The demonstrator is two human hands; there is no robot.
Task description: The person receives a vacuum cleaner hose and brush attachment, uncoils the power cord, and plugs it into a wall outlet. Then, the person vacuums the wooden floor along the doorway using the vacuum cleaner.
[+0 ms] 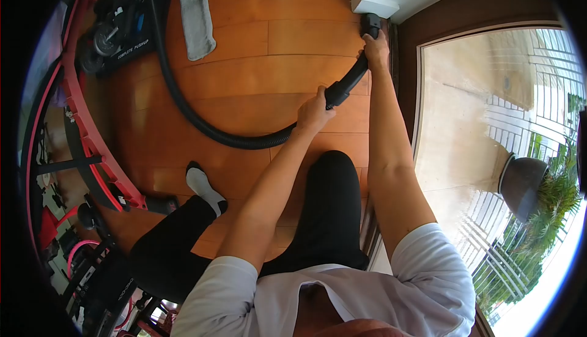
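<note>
A black vacuum hose (pixel 229 138) curves across the wooden floor and leads up to a nozzle head (pixel 370 24) at the base of the white wall corner. My left hand (pixel 315 112) is wrapped round the hose near its thick cuff (pixel 337 94). Farther up, my right hand (pixel 376 49) grips the black tube just below the nozzle head, beside the door frame. The nozzle's lower face is hidden from view.
A grey cloth (pixel 197 20) lies on the floor (pixel 244 80). Red and black exercise equipment (pixel 101 141) stands at the left, with a black push-up board (pixel 125 49) behind. To the right are a glass door (pixel 452 129) and, beyond it, a potted plant (pixel 523 184).
</note>
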